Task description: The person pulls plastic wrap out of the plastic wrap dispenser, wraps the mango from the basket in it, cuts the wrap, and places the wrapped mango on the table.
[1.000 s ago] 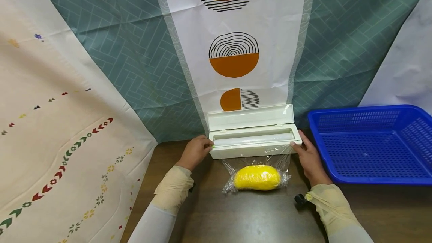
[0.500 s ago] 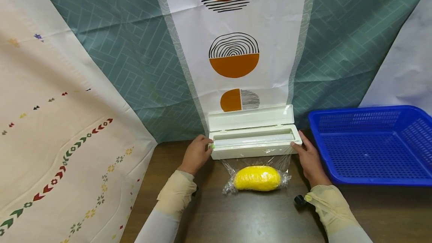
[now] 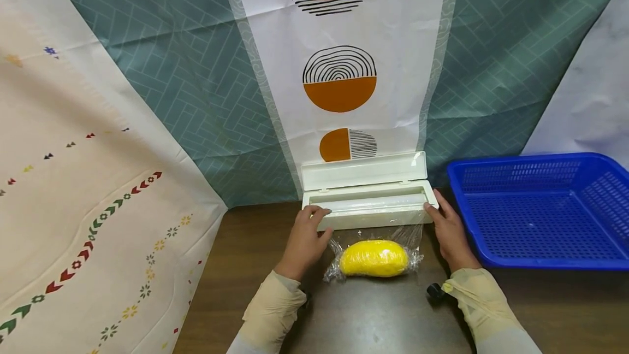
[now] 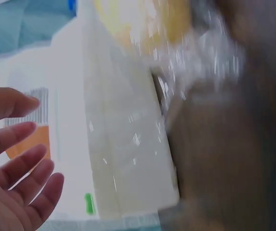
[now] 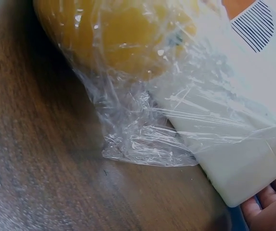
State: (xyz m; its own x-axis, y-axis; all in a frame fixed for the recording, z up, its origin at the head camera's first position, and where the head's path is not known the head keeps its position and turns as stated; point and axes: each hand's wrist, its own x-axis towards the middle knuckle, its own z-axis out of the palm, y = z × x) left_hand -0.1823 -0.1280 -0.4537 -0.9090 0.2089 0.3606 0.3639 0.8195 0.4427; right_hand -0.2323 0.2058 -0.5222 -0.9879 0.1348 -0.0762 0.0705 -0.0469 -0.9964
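Note:
A white cling film dispenser (image 3: 363, 220) stands with its lid (image 3: 365, 172) tipped back and a film roll (image 3: 378, 201) inside. Film runs from its front to a yellow oblong thing (image 3: 374, 259) wrapped in film on the table. My left hand (image 3: 306, 240) is at the dispenser's front left, fingers loosely bent and thumb spread; in the left wrist view it holds nothing. A green tab (image 4: 89, 203) shows near the dispenser's left end. My right hand (image 3: 451, 234) grips the right end, thumb at the front edge and fingers round the end face (image 5: 263, 197).
A blue perforated basket (image 3: 545, 260) stands right of the dispenser, close to my right hand. Patterned cloth (image 3: 196, 97) hangs behind the brown table (image 3: 344, 321), and a cream cloth (image 3: 123, 245) hangs along the left.
My left hand has left the dispenser's left end, where its fingers were at the green tab, and moved right along the front edge, fingers spreading. The right hand keeps its grip.

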